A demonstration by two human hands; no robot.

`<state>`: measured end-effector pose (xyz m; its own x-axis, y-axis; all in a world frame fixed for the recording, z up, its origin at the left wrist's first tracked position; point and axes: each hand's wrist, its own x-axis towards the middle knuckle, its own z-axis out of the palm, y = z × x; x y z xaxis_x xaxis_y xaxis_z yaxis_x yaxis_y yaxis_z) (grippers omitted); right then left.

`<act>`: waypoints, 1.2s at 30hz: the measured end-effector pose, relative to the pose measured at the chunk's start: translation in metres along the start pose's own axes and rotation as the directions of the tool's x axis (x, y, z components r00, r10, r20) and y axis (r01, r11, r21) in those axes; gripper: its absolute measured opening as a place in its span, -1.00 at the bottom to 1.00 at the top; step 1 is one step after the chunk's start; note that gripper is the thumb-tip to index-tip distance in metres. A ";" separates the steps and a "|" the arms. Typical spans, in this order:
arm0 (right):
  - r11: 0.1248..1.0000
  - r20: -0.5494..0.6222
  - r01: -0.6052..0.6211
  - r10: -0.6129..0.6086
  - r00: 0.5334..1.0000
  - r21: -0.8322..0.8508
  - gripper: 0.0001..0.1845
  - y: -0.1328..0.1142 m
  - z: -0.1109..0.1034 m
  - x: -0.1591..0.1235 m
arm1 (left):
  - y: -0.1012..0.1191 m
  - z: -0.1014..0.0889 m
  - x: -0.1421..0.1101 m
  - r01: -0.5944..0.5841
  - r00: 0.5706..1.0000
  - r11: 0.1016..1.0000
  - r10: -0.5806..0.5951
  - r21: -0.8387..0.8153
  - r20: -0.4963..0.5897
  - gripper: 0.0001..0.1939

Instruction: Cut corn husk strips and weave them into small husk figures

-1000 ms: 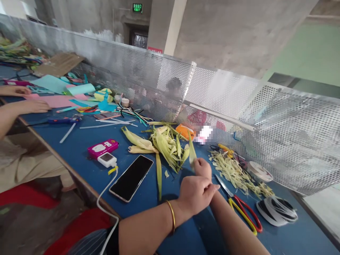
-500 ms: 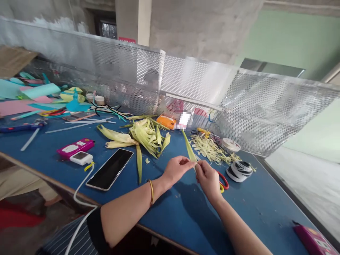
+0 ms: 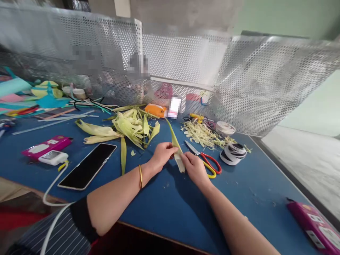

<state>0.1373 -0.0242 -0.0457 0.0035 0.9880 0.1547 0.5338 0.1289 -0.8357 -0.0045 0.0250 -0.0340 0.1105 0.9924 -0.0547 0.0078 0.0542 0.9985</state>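
Note:
A single pale green corn husk point(image 3: 175, 141) is held between my two hands above the blue table. My left hand point(image 3: 162, 155), with a gold bangle at the wrist, pinches its left edge. On the other edge, my right hand point(image 3: 195, 166) grips with thumb and fingers. The husk's narrow tip points away from me and its wide pale end hangs toward me. Scissors point(image 3: 207, 160) with red and yellow handles lie just right of my right hand, blades apart. A heap of corn husks point(image 3: 130, 125) lies to the left, and shredded husk strips point(image 3: 199, 132) lie beyond the scissors.
A black phone point(image 3: 89, 166), a magenta device point(image 3: 47, 147) and a white cabled gadget point(image 3: 53, 157) sit at left. Black-and-white tape roll point(image 3: 233, 154), white roll point(image 3: 225, 128) and orange packet point(image 3: 156, 110) stand farther back. A perforated metal screen point(image 3: 183, 60) borders the table.
The view has tilted down and shifted. My hands have moved along the husk, so its wide pale end now shows between them. The scissors are more fully visible.

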 end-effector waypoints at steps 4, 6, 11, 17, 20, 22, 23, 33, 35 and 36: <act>0.992 -0.103 0.004 0.009 0.995 0.126 -0.62 0.003 0.001 0.002 | -0.006 0.003 -0.005 -0.065 0.997 0.987 0.060 0.149 0.042 -0.86; 0.976 -0.160 0.013 0.023 0.987 0.218 -0.54 0.004 -0.001 0.005 | -0.007 0.004 -0.009 -0.100 0.994 0.966 0.088 0.237 0.064 -0.81; 0.967 -0.165 -0.030 0.073 0.984 0.251 -0.54 0.006 -0.006 0.008 | -0.007 0.008 -0.021 -0.171 0.977 0.925 0.114 0.339 0.181 -0.79; 0.949 -0.131 -0.058 0.103 0.986 0.310 -0.57 0.012 -0.008 0.009 | -0.010 0.011 -0.024 -0.100 0.986 0.947 0.053 0.304 0.157 -0.80; 0.945 -0.161 -0.048 0.105 0.981 0.322 -0.59 0.012 -0.010 0.009 | -0.010 0.012 -0.022 -0.072 0.990 0.958 0.034 0.276 0.139 -0.82; 0.945 -0.201 -0.025 0.096 0.975 0.327 -0.60 0.009 -0.012 0.009 | -0.008 0.012 -0.023 -0.064 0.991 0.966 0.031 0.252 0.132 -0.84; 0.945 -0.224 -0.017 0.095 0.970 0.327 -0.61 0.007 -0.013 0.008 | -0.006 0.012 -0.024 -0.056 0.990 0.971 0.025 0.231 0.136 -0.87; 0.899 -0.126 -0.097 0.166 0.978 0.426 -0.55 -0.002 -0.017 0.009 | 0.000 0.012 -0.028 0.038 0.986 0.995 -0.052 0.091 0.158 -0.92; 0.904 -0.009 -0.137 0.154 0.988 0.405 -0.52 -0.002 -0.013 0.007 | -0.002 0.011 -0.023 0.003 0.997 0.997 -0.009 0.077 0.079 -0.93; 0.904 0.029 -0.147 0.148 0.989 0.402 -0.51 -0.002 -0.011 0.006 | -0.002 0.011 -0.021 -0.001 0.999 0.998 -0.002 0.068 0.054 -0.94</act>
<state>0.1454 -0.0196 -0.0369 0.0584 0.9982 0.0140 0.1420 0.0056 -0.9899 0.0040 0.0026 -0.0353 0.1639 0.9848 -0.0570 0.0752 0.0452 0.9961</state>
